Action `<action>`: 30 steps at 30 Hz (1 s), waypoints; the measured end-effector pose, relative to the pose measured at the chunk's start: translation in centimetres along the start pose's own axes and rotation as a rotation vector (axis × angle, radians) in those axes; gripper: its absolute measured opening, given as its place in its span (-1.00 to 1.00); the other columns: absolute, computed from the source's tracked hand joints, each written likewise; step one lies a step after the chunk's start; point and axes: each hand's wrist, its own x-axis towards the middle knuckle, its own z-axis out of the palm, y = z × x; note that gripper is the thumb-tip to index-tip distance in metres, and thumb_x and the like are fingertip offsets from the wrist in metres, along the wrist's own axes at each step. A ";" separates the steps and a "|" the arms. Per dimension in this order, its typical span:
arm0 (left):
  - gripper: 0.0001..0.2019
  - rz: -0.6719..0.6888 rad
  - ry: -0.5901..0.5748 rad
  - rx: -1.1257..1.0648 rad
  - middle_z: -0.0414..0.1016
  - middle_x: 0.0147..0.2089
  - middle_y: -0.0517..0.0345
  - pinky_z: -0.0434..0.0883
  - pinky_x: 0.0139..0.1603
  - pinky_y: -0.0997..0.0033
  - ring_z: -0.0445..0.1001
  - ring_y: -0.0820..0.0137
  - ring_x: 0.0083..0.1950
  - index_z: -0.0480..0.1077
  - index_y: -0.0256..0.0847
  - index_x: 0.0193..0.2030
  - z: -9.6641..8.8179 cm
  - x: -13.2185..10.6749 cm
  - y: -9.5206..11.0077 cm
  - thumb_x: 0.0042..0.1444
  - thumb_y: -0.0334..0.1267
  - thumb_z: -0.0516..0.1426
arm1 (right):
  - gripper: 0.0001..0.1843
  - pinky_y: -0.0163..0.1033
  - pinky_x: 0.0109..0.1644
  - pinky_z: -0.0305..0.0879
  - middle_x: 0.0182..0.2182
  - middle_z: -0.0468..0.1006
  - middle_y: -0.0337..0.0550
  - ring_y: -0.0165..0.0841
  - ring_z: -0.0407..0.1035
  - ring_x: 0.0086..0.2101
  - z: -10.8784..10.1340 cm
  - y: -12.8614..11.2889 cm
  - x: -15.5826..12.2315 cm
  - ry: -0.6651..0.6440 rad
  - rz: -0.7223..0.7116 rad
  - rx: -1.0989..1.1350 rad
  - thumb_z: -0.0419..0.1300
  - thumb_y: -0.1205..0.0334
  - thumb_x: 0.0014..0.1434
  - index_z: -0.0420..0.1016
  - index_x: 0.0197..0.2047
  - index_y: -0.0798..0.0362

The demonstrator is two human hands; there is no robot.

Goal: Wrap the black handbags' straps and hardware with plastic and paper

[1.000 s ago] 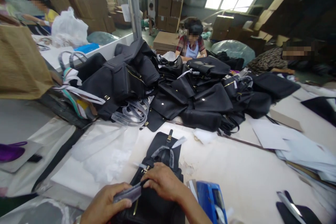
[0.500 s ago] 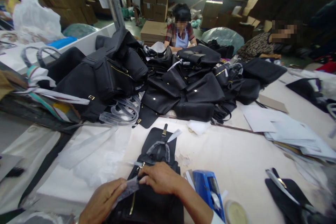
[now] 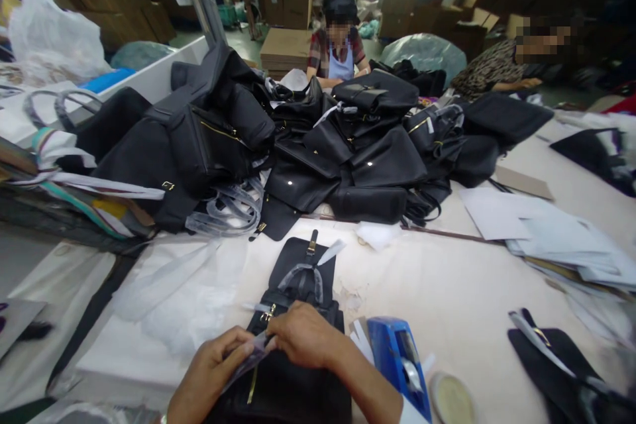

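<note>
A black backpack (image 3: 298,387) with gold zips lies on the table in front of me, its flap folded away from me. Across its front runs a strip of clear plastic wrap (image 3: 243,366), pinched by my left hand (image 3: 211,371) between thumb and fingers. My right hand (image 3: 305,336) is closed at the far end of that wrap, close to the gold buckle (image 3: 268,313). What sits right under the right fingertips is partly hidden. To the right of the backpack stands a blue tape dispenser (image 3: 397,361).
A heap of black bags (image 3: 298,172) spans the table's far side. Paper sheets (image 3: 556,232) lie at right, above another black flap piece (image 3: 561,364). A round tape roll (image 3: 451,397) is near the front edge. Two people sit beyond the heap.
My left hand has shifted right and up, closer to my right hand, and the stretch of wrap between them is shorter. The camera view has tilted slightly downward.
</note>
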 end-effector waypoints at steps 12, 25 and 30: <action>-0.66 -0.140 0.147 -0.027 0.41 -0.47 0.27 0.24 -0.33 0.49 0.34 0.35 -0.35 0.41 -0.18 -0.42 0.0 0.8 -0.3 0.08 0.07 0.13 | -0.91 -0.08 0.22 -0.10 -0.31 0.58 -0.23 -0.30 0.36 -0.17 -0.7 3.7 0.3 0.039 -0.013 -0.020 0.15 0.24 0.18 0.46 -0.24 -0.02; -0.67 -0.152 0.096 -0.019 0.25 -0.51 0.31 0.16 -0.39 0.48 0.22 0.42 -0.41 0.31 -0.20 -0.47 1.2 4.1 1.1 0.12 0.02 0.12 | -0.87 -0.04 0.23 -0.09 -0.29 0.56 -0.17 -0.29 0.34 -0.15 0.3 5.5 0.5 0.111 0.015 0.068 0.11 0.27 0.20 0.48 -0.22 0.00; -0.69 -0.155 0.105 0.049 0.25 -0.53 0.31 0.15 -0.39 0.48 0.22 0.42 -0.43 0.28 -0.19 -0.48 2.2 5.7 0.9 0.14 -0.02 0.10 | -0.83 -0.05 0.23 -0.08 -0.24 0.55 -0.14 -0.29 0.33 -0.14 0.7 5.9 0.5 0.119 -0.012 0.087 0.12 0.28 0.18 0.45 -0.15 0.05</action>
